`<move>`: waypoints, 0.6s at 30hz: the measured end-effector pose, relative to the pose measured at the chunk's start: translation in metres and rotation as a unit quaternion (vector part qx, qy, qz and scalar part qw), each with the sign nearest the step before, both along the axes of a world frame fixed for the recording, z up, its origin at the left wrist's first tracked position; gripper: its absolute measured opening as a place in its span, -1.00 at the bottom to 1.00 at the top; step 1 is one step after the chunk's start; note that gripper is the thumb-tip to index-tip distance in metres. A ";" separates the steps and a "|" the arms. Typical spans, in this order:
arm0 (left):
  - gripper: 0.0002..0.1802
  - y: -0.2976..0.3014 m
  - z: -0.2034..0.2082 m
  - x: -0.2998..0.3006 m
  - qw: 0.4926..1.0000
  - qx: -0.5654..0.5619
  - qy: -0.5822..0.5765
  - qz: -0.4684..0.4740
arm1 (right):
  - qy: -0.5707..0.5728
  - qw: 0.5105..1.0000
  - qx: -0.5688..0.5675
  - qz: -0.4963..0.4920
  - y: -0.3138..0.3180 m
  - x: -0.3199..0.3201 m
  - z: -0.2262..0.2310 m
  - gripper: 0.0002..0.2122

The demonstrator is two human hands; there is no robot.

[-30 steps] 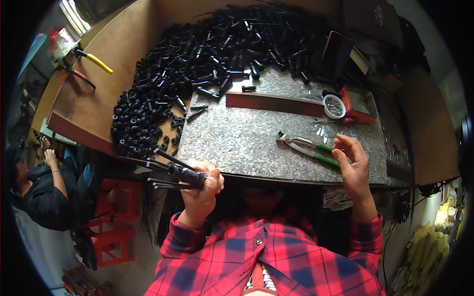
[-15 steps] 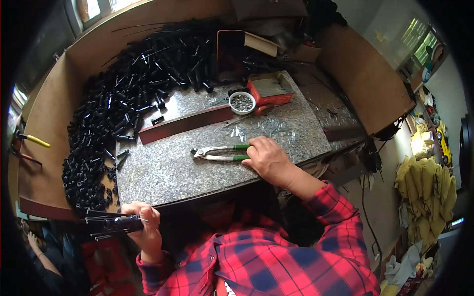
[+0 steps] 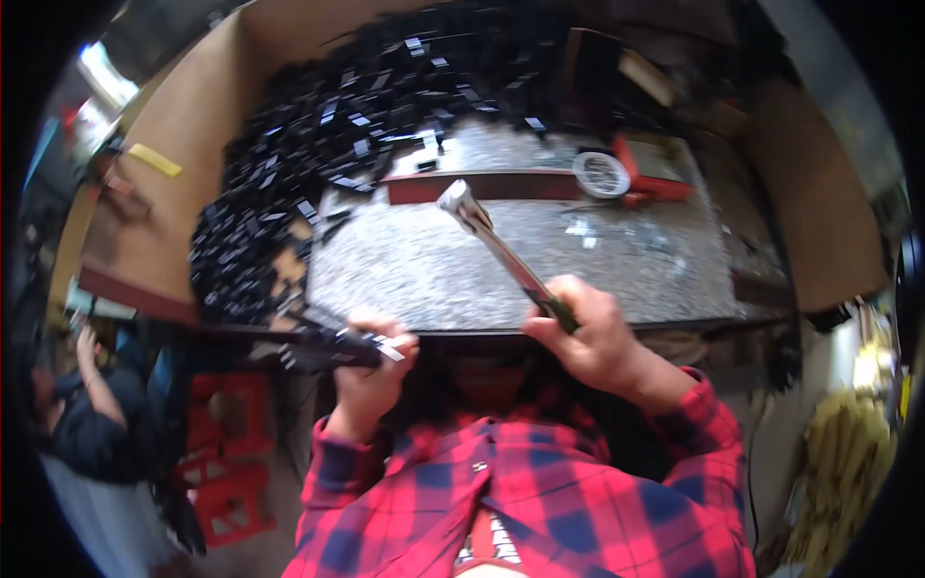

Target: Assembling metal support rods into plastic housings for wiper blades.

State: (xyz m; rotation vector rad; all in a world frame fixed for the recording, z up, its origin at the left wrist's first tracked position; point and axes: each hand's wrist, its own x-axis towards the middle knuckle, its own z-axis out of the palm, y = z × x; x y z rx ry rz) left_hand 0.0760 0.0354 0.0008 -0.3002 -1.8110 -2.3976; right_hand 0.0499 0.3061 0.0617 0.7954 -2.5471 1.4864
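Note:
My right hand (image 3: 597, 337) is closed around the green handles of a pair of end-cutting pincers (image 3: 501, 249). The pincers are lifted and slanted, their metal head pointing up and left over the speckled stone slab (image 3: 385, 279). At the slab's front left edge, my left hand (image 3: 371, 380) grips a black cylindrical part with thin metal rods (image 3: 332, 349), which point off to the left. Motion blur hides the part's detail. Beyond the pincers a long dark red bar (image 3: 491, 186) lies across the slab.
Black cylindrical pieces (image 3: 328, 125) are heaped at the left and back, inside wooden walls (image 3: 173, 231). A white bowl of small metal bits (image 3: 602, 175) stands beside a red box (image 3: 665, 173). Red stools (image 3: 231, 462) and another person (image 3: 92, 405) are at the left.
My right hand has picked the pincers up off the slab and brought them nearer, head raised. The view has shifted, and my left hand with the black part now appears farther right.

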 end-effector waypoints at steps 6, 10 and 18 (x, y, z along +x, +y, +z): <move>-0.16 -0.008 0.021 -0.002 0.995 -0.076 0.063 -0.017 | 0.331 0.916 0.221 -0.052 -0.011 -0.007 0.032 -0.70; 0.10 -0.008 0.022 0.004 0.998 0.060 0.014 -0.033 | 0.462 0.824 0.306 -0.116 -0.022 -0.016 0.039 -0.75; 0.11 -0.008 0.013 0.005 0.995 -0.025 -0.054 0.074 | 0.437 0.830 0.341 -0.066 -0.040 -0.007 0.041 -0.73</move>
